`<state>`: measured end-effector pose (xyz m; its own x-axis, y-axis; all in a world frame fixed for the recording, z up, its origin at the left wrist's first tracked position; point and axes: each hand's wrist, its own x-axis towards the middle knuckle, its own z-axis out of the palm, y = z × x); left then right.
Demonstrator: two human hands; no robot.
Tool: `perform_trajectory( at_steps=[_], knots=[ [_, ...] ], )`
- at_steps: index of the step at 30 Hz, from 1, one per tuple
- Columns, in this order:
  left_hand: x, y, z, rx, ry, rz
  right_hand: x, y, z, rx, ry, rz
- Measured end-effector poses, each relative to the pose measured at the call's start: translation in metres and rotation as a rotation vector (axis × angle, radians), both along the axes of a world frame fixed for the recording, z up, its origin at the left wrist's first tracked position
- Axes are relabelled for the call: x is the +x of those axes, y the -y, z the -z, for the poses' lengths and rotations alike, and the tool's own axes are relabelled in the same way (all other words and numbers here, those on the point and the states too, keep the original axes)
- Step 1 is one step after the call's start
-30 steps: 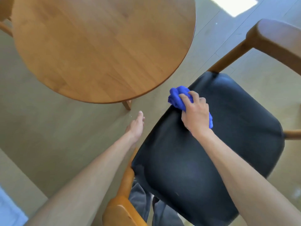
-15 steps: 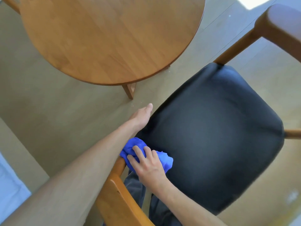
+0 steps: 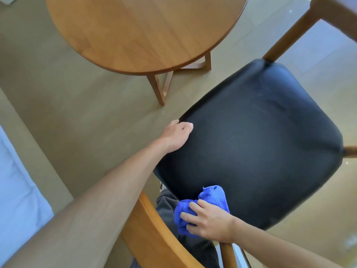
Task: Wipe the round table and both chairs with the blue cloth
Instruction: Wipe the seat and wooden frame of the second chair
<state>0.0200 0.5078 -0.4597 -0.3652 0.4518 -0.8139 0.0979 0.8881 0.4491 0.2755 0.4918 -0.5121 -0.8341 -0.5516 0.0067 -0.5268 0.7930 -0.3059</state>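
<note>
A wooden chair with a black padded seat (image 3: 260,144) fills the right half of the view. Its curved wooden backrest (image 3: 154,231) is at the bottom near me. My right hand (image 3: 208,221) holds the bunched blue cloth (image 3: 210,202) against the near edge of the seat. My left hand (image 3: 176,137) grips the seat's left edge, fingers curled over it. The round wooden table (image 3: 144,29) stands beyond, at the top of the view.
The table's wooden legs (image 3: 162,88) stand on the beige floor between table and chair. A second wooden chair part (image 3: 289,33) reaches in at the top right. A white surface (image 3: 15,194) lies at the far left. My dark trouser legs show under the backrest.
My right hand has dragged the cloth from the seat's far left corner down to its near edge, then a little rightward. My left hand has moved onto the seat's left edge.
</note>
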Motion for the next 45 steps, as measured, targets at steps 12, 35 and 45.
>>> perform_trajectory(
  at_steps=[12,35,45],
  knots=[
    [-0.023,0.001,0.0,-0.047,0.02,-0.039,-0.116,0.035,-0.01,0.039,0.056,0.32],
    [0.001,0.006,0.013,0.016,-0.15,-0.06,-0.093,-0.117,-0.003,0.008,-0.009,0.846],
    [0.004,0.005,0.009,0.007,-0.167,-0.046,-0.043,-0.061,-0.006,-0.081,0.127,1.067]
  ],
)
